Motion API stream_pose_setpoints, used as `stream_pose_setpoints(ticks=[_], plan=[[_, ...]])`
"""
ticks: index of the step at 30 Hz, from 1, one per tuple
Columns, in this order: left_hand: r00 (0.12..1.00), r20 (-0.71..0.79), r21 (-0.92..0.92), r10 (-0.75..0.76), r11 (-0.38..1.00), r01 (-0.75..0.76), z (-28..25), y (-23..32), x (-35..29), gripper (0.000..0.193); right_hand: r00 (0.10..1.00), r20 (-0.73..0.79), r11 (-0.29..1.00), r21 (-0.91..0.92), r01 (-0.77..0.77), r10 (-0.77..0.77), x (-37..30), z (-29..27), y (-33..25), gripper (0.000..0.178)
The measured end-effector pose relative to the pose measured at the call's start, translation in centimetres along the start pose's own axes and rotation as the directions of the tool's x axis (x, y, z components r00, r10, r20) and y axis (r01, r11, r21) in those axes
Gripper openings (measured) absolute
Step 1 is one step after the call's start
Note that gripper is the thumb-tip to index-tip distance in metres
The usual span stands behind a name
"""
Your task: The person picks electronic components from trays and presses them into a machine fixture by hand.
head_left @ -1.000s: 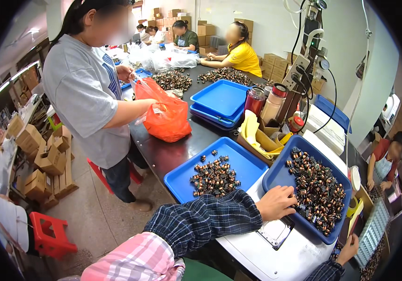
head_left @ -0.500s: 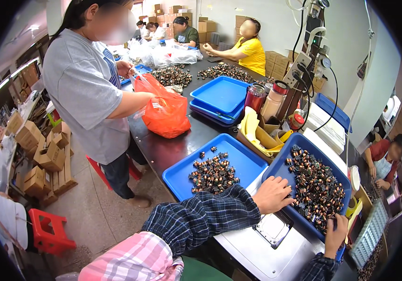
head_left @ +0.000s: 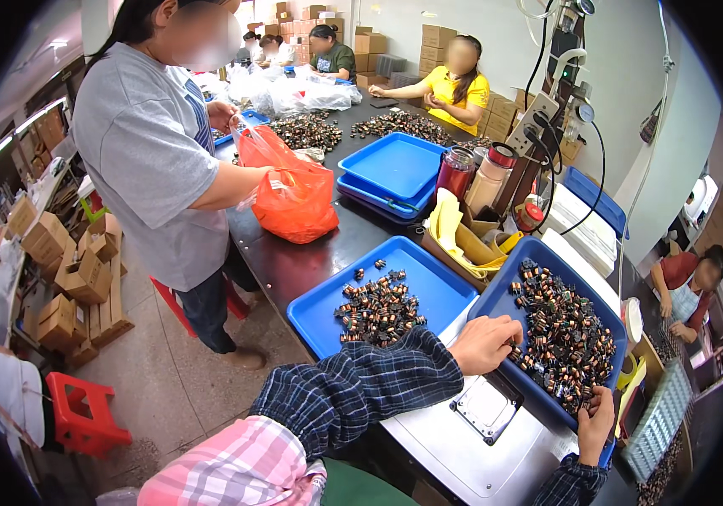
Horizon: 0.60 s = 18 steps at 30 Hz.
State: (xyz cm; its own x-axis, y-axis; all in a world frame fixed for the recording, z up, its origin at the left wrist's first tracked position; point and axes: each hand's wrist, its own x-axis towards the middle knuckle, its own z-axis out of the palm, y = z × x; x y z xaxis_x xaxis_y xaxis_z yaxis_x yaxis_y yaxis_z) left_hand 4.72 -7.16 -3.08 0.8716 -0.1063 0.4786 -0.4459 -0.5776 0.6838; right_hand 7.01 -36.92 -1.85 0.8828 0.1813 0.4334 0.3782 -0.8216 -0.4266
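My left hand grips the near left rim of a blue tray heaped with small copper-wound coil parts. At the tray's near right corner, my right hand is closed on its edge. This tray rests partly on a white machine top with a square metal plate. Just left of it, a second blue tray holds a smaller pile of the same coil parts.
A person in a grey shirt stands at the dark table's left, holding an orange plastic bag. Stacked empty blue trays, two jars and yellow cloths sit behind. Other workers sit at the far end. Cardboard boxes and a red stool stand on the floor.
My right hand came up from beside the machine and closed on the tray's near right corner. My left hand slid slightly left along the tray rim. The view shifted a little.
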Motion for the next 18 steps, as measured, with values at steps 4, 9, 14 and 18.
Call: stream_pose_setpoints(ticks=[4,9,14,18], plan=[[0.992,-0.126,-0.107,0.006,0.994,-0.02,0.6,0.3,-0.6,0.014,0.995,0.045,0.995,0.049,-0.09,0.088,-0.5,-0.4,-0.5,0.032],[0.946,-0.302,-0.252,0.115,0.948,-0.196,-0.5,0.8,-1.1,0.018,0.988,-0.151,0.991,0.129,0.045,-0.025,-0.3,-0.9,0.3,0.016],[0.983,-0.101,-0.155,0.151,0.974,-0.166,-1.9,1.7,-2.8,0.017,0.995,0.045,0.857,0.505,-0.102,0.092,0.5,-0.1,-5.1,0.024],[0.98,0.095,-0.053,0.175,0.984,-0.171,-1.8,1.5,-3.5,0.016,0.975,0.186,0.844,0.537,0.002,-0.121,-0.7,2.7,-9.2,0.021]])
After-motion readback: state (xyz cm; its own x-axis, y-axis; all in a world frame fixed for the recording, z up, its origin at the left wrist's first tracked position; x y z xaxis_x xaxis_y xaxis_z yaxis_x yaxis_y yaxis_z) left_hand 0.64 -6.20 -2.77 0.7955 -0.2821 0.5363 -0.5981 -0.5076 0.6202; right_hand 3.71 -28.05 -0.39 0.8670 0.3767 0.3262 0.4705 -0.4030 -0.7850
